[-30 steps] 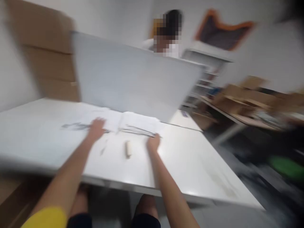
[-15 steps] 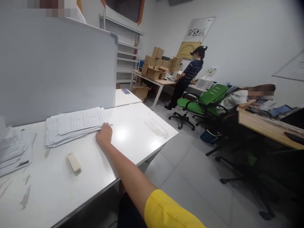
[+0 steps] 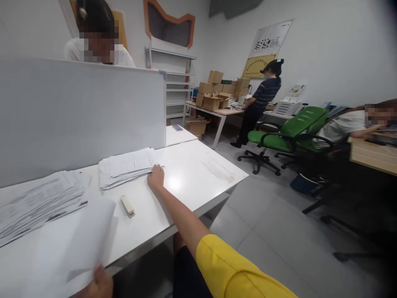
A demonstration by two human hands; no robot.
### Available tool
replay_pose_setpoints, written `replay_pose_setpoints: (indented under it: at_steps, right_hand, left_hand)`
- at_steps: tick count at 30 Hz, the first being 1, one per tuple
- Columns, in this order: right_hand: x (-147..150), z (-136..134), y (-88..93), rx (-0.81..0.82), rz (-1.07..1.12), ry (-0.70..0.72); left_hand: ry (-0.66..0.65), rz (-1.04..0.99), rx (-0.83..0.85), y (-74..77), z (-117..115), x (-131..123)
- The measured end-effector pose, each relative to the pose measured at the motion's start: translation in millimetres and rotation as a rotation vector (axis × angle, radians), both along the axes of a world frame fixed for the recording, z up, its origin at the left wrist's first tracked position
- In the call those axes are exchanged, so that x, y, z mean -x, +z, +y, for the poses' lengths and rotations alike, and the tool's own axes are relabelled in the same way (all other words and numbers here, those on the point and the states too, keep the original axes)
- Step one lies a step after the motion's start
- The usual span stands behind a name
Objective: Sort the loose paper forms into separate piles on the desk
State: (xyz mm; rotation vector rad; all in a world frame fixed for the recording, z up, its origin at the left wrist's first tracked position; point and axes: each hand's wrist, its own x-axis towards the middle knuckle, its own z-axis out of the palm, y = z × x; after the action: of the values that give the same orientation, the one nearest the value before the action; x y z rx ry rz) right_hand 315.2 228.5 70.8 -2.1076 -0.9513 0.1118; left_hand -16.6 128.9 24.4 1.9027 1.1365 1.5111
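Note:
My right hand [image 3: 156, 178] rests on the white desk [image 3: 192, 182] with its fingers curled against the right edge of a stack of printed sheets [image 3: 126, 166]. My left hand [image 3: 101, 281] shows at the bottom edge and pinches a blurred white sheet of paper [image 3: 85, 244] lifted over the desk's front. A second, wider pile of papers [image 3: 37, 203] lies at the left. A small white stapler [image 3: 127, 205] lies on the desk between the two piles, near my right forearm.
A grey partition [image 3: 80, 111] stands along the back of the desk, with a person behind it. To the right are green office chairs [image 3: 279, 136], a person standing at a table stacked with cardboard boxes [image 3: 217, 93], and another person seated at a wooden desk [image 3: 372, 155].
The view swung back left and up. My left hand has come into view lifting a sheet. My right hand stays at the edge of the right stack.

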Motion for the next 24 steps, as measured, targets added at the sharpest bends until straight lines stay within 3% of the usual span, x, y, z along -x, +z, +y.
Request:
replay_pose_setpoints:
  at_steps: [2, 4, 6, 9, 13, 15, 18, 21, 24]
  right_hand:
    - [2.5, -8.9, 2.5, -0.131, 0.067, -0.041]
    - [7.0, -23.7, 2.7, -0.324, 0.196, -0.056]
    - [14.5, -44.2, -1.2, -0.468, 0.349, 0.002]
    - [31.3, -83.6, -14.3, -0.507, 0.491, 0.143]
    - [50.3, -146.6, -30.6, -0.482, 0.528, 0.315]
    - [54.2, -174.4, -32.4, -0.495, 0.566, 0.328]
    - [60.6, -207.2, -32.7, -0.478, 0.714, 0.311]
    - [74.5, -237.3, -39.1, -0.343, 0.898, 0.333]
    - [90.3, -265.4, -52.2, -0.26, 0.912, 0.363]
  left_hand:
    - [0.041, 0.175, -0.215, -4.8, -3.7, -14.5]
    - [0.002, 0.336, -0.416, -4.0, -9.8, -30.5]
    - [-0.066, 0.431, -0.53, -2.1, -17.1, -44.3]
    - [-0.107, 0.561, -0.611, -5.8, -30.9, -55.7]
    - [-0.098, 0.708, -0.541, -17.2, -58.6, -57.3]
    - [-0.099, 0.766, -0.465, -18.5, -72.6, -57.0]
    - [-0.128, 0.82, -0.376, -14.7, -86.1, -55.9]
    - [-0.18, 0.847, -0.312, -9.5, -92.6, -51.9]
    - [-0.242, 0.845, -0.27, -6.1, -96.2, -46.9]
